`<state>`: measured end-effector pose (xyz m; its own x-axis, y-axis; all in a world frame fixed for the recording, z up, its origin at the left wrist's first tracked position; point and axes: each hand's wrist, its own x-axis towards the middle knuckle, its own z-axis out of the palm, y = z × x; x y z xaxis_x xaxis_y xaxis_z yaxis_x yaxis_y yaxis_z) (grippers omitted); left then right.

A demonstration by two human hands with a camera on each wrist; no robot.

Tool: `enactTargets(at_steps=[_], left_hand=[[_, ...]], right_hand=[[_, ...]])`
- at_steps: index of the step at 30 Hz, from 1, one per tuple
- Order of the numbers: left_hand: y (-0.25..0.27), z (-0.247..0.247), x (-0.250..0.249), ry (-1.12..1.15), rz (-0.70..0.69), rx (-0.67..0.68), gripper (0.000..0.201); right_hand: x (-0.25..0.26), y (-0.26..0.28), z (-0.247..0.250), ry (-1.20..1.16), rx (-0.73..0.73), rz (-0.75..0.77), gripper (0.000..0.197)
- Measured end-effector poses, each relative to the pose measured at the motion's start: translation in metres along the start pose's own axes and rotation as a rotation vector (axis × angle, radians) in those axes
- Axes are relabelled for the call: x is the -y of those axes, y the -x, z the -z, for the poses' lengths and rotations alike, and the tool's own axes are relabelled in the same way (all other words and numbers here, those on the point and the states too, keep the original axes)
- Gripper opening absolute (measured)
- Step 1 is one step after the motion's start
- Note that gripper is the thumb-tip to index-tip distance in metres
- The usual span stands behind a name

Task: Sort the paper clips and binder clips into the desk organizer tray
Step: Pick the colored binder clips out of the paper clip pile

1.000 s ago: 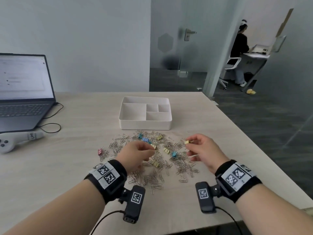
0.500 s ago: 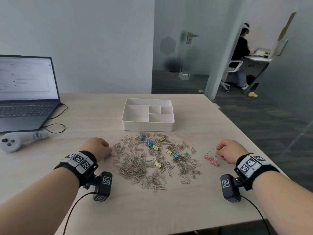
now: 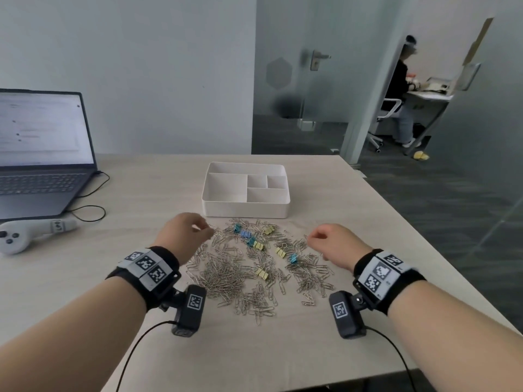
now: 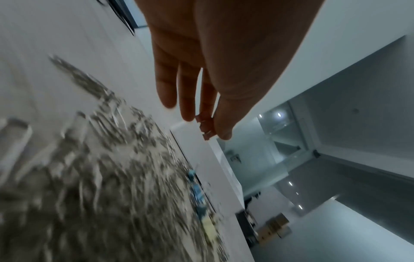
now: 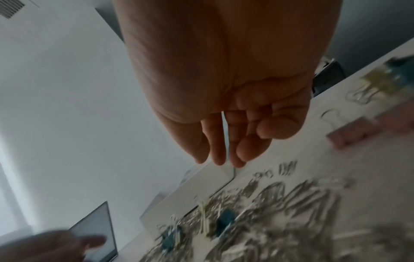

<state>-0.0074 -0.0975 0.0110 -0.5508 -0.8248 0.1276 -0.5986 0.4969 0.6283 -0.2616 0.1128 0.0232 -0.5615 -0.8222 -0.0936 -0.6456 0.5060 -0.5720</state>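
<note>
A wide heap of silver paper clips [image 3: 226,273] lies on the table in front of the white divided organizer tray [image 3: 246,213]. Blue binder clips [image 3: 243,232] and yellow binder clips [image 3: 261,273] are mixed into it. My left hand [image 3: 202,229] hovers over the heap's far left corner, close to the tray. In the left wrist view its thumb and fingers pinch small pink binder clips [image 4: 205,127]. My right hand [image 3: 317,240] hangs over the heap's right side with loosely curled fingers and holds nothing. A pink binder clip [image 5: 349,134] lies on the table beside it.
An open laptop [image 3: 42,154] stands at the far left, with a white controller [image 3: 25,236] and a black cable [image 3: 87,213] in front of it. The table's right edge runs close to my right arm. A person sits at a desk behind the glass partition.
Both hands came in from the heap's outer edges toward its far side. The left hand lifted pink binder clips from the left. The right hand left pink clips on the table.
</note>
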Motion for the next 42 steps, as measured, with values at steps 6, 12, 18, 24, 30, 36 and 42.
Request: enactTargets(at_steps=[6, 12, 18, 24, 30, 36, 42], left_hand=[[0.023, -0.035, -0.053, -0.020, -0.218, 0.275, 0.004], [0.023, -0.058, -0.074, -0.220, -0.311, 0.455, 0.030], [0.022, -0.064, -0.079, -0.316, -0.310, 0.488, 0.017], [0.028, -0.060, -0.078, 0.388, -0.015, 0.461, 0.013], [0.034, -0.070, -0.086, 0.651, 0.076, 0.376, 0.013], [0.039, -0.080, -0.094, 0.677, 0.072, 0.376, 0.012], [0.044, -0.094, -0.096, 0.673, 0.058, 0.378, 0.023]], right_hand=[[0.017, -0.007, -0.027, 0.096, 0.074, 0.015, 0.011], [0.014, -0.005, -0.035, 0.038, 0.040, 0.004, 0.014], [0.009, 0.008, -0.029, -0.198, -0.023, 0.020, 0.015], [0.009, 0.018, -0.031, -0.327, -0.022, 0.030, 0.021], [0.021, 0.032, -0.035, -0.573, -0.016, 0.066, 0.011], [0.011, 0.038, -0.029, -0.522, -0.059, 0.067, 0.011], [-0.033, 0.028, 0.004, -0.283, -0.235, -0.020, 0.017]])
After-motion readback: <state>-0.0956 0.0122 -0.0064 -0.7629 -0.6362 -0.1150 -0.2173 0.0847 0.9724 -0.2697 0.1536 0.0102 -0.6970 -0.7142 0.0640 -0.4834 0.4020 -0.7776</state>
